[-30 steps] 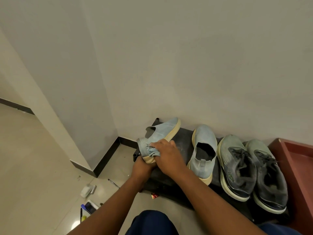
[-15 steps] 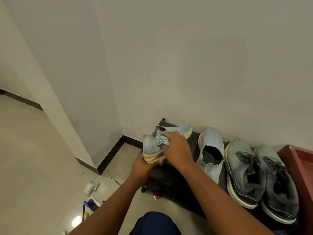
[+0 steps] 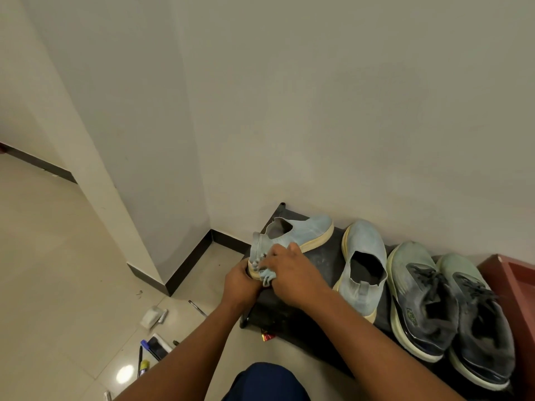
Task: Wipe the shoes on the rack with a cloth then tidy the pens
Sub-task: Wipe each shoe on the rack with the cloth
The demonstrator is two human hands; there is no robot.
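Note:
A light blue slip-on shoe with a cream sole lies tilted on its side at the left end of the black shoe rack. My left hand grips its heel from below. My right hand holds a bunched light blue cloth against the heel and sole. Its mate stands on the rack to the right, beside a pair of grey-green lace-up sneakers. Pens lie scattered on the floor at the lower left.
A white wall rises right behind the rack, with a corner pillar to the left. A reddish-brown box stands at the right end. A small white item, a dark phone-like item and a red wrapper lie on the tiled floor.
My right hand with the cloth has slid down from the top of the shoe's collar to the heel and sole. The left hand keeps its grip.

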